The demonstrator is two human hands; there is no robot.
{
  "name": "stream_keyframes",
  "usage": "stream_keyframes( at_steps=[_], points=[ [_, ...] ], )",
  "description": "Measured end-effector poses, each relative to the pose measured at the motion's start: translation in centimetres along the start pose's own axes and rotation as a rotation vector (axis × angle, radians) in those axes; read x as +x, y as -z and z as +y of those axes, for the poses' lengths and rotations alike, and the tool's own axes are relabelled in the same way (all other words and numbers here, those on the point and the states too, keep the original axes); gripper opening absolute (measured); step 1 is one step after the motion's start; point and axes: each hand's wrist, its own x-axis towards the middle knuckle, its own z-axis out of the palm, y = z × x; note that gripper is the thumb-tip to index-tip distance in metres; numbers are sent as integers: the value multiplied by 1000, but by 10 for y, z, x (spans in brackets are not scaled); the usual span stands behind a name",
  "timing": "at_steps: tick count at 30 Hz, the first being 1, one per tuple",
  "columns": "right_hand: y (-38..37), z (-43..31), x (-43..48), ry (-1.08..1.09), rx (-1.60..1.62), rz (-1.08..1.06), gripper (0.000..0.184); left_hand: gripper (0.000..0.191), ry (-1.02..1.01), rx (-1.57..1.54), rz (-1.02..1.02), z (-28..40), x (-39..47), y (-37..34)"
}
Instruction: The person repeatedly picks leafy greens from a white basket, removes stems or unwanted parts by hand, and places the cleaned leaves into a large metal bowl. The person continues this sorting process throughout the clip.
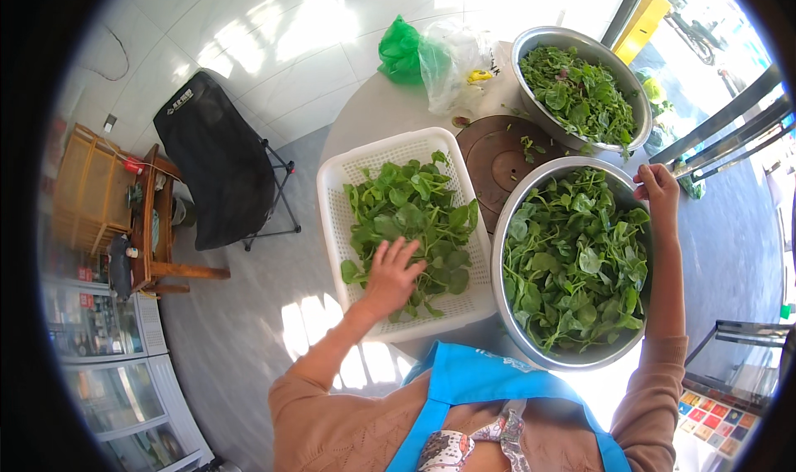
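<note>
My left hand [393, 276] rests with its fingers spread on leafy greens [410, 214] in a white perforated plastic basket [328, 223]. To the right, my right hand [656, 183] is raised by the upper right rim of a large metal basin [500, 267], its fingers drawn together; whether anything small is between them cannot be told. That basin is full of leafy green stems [575, 260]. Behind it, a second metal basin [643, 123] holds smaller greens [578, 92] with a few reddish bits.
The round table [357, 111] has a brown disc [497, 151] with leaf scraps at its centre. A green plastic bag [398, 52] and a clear one [438, 77] lie at the back. A black folding chair [214, 161] stands left, a wooden stand [146, 229] beyond; metal chair bars [721, 123] rise at right.
</note>
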Motion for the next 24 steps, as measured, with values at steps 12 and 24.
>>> stream_keyframes(
  at_steps=[12,24],
  points=[
    [32,13,-18,-27,2,63,20,18,12,20,-250,-22,16,81],
    [19,7,-25,-28,5,19,19,17,111,122,260,-21,107,86]
  ],
)
